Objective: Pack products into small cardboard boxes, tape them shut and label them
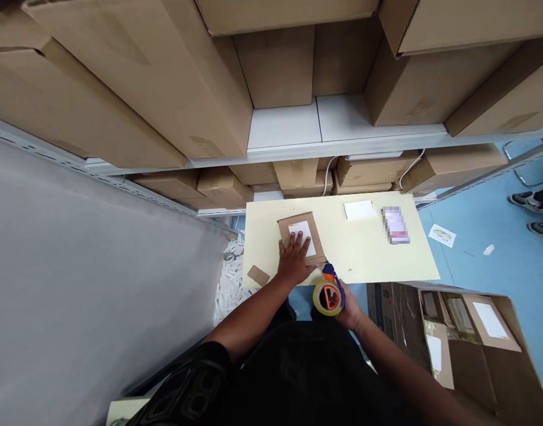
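Observation:
A flat cardboard package [318, 242] lies on the cream table, a white label [305, 228] on its top. My left hand [293, 260] presses flat on the package and label with its fingers spread. At the table's front edge, my right hand [350, 307] grips a tape dispenser [330, 294], blue and orange with a yellow roll. The dispenser's blue head is at the package's near right corner; whether tape runs between them I cannot make out. A small brown cardboard piece [258, 276] lies left of my left hand.
On the cream table [378, 266] are a stack of white labels [359, 209] and a pixelated phone-shaped item [395, 225]. Shelves of cardboard boxes [293, 174] rise behind. An open carton [471, 361] with labelled packages stands at right. Paper strips [231, 290] litter the left floor. A person's shoes [529, 202] show far right.

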The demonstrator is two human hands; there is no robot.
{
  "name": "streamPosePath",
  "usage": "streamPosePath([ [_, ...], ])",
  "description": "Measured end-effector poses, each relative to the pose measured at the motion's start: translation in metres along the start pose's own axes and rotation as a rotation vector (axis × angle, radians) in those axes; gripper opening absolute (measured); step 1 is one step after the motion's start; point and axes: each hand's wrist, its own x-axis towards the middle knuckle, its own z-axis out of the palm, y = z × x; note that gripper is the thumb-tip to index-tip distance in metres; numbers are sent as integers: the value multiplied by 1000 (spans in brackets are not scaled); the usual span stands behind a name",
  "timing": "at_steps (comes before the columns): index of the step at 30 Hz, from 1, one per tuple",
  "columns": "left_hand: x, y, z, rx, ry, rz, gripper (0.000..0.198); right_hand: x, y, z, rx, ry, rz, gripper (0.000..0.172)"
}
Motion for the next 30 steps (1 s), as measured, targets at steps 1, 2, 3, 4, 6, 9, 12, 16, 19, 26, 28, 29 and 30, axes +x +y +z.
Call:
streamPosePath([
  [1, 2, 6, 0, -6, -4, -38, 101, 0, 7, 4, 41, -9, -12, 47],
  [2, 3, 9, -1, -9, -19, -62, 103, 2, 7, 9, 72, -10, -27, 46],
  [3, 3, 9, -3, -7, -45, -63, 105, 4, 2, 14, 90, -3, -40, 46],
  [4, 2, 7, -5, 3, -78, -42, 108, 7, -10, 19, 93, 6, -44, 46],
  [6, 1, -6, -10, 53, -137, 66, 114, 14, -44, 27, 57, 19, -29, 48],
  [9, 1, -30, -13, 130, -133, 297, 111, 25, -100, 40, -84, 1, 22, 47],
  [12, 8, -43, -7, 123, -32, 390, 105, 35, -132, 57, -209, 24, 34, 45],
  [16, 15, -44, 6, 89, 52, 359, 105, 30, -125, 56, -270, 9, 19, 47],
  [19, 15, -45, 9, 71, 59, 363, 107, 8, -103, 25, -317, 20, 29, 45],
  [26, 12, -53, 4, 8, -4, 482, 109, 2, -141, 7, -892, 170, 11, 45],
  [28, 12, -52, 4, 4, -5, 488, 109, 15, -157, 36, -1243, 265, -33, 41],
  [29, 12, -51, 4, 4, -3, 484, 109, 20, -159, 51, -1391, 282, -66, 38],
  [30, 12, -50, 5, 5, 2, 473, 109, 23, -156, 65, -1502, 277, -103, 35],
])
